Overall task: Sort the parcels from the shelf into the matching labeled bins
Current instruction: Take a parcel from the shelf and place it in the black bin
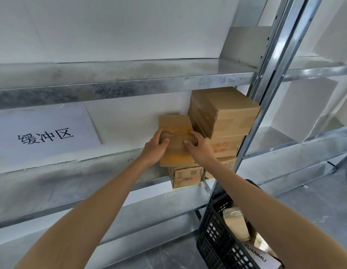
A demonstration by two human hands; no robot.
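Note:
A flat brown cardboard parcel (pixel 175 125) stands on edge on the metal shelf (pixel 71 183), on top of a smaller printed box (pixel 188 177). My left hand (pixel 155 150) grips its left side, thumb over the front. My right hand (pixel 197 145) grips its right side, fingers curled onto the front. To the right, a stack of larger cardboard boxes (pixel 229 117) fills the shelf corner, touching the parcel.
A white sign with black characters (pixel 44 134) leans at the shelf's back left. A black plastic crate (pixel 221 235) at lower right holds several parcels. A steel upright (pixel 266 90) borders the stack. More shelving stands to the right.

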